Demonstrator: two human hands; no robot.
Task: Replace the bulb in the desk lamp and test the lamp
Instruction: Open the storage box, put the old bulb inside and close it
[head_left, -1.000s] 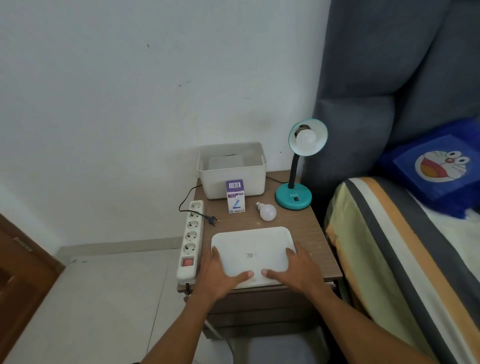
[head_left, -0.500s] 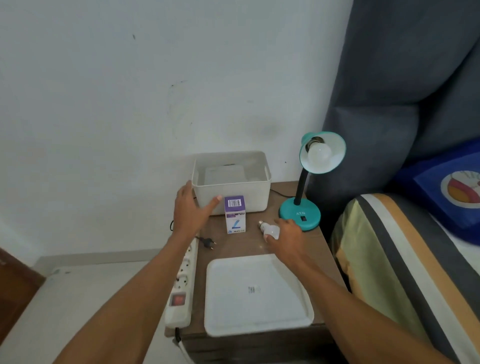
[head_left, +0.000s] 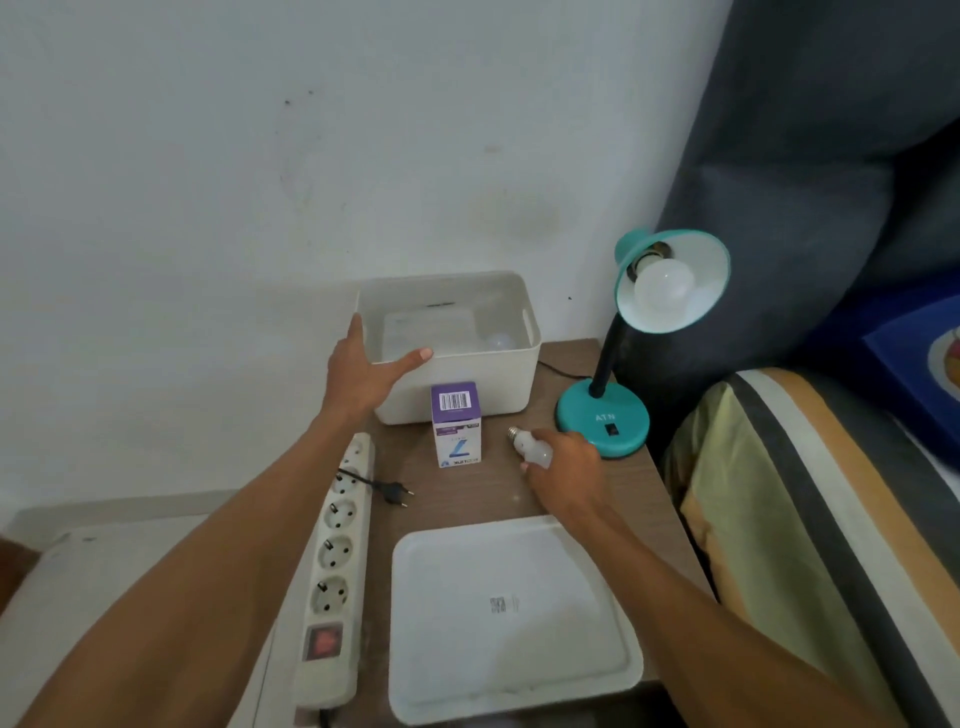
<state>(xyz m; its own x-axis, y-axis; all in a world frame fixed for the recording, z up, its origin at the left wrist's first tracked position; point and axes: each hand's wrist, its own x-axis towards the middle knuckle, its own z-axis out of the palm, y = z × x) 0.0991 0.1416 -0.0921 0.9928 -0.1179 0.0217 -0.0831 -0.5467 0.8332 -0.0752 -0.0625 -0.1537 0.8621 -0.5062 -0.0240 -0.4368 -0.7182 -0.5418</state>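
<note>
A teal desk lamp (head_left: 603, 420) stands at the back right of the small wooden table (head_left: 644, 483), with a white bulb (head_left: 665, 283) screwed in its shade. My right hand (head_left: 563, 470) closes over a loose white bulb (head_left: 531, 446) lying just left of the lamp base. My left hand (head_left: 363, 376) grips the near left corner of the white bin (head_left: 467, 384), thumb over its rim. A purple and white bulb box (head_left: 456, 425) stands in front of the bin. The lamp's black plug (head_left: 397, 491) lies unplugged beside the power strip (head_left: 332, 561).
A white lid (head_left: 511, 613) lies flat at the table's front. Inside the bin I see a pale round object, maybe another bulb. A bed with a striped blanket (head_left: 810, 545) and dark headboard flanks the right side. A white wall is behind.
Both hands have left the white lid. My left hand went up to the bin's corner and closed on its rim; my right hand moved to the loose bulb and closed over it.
</note>
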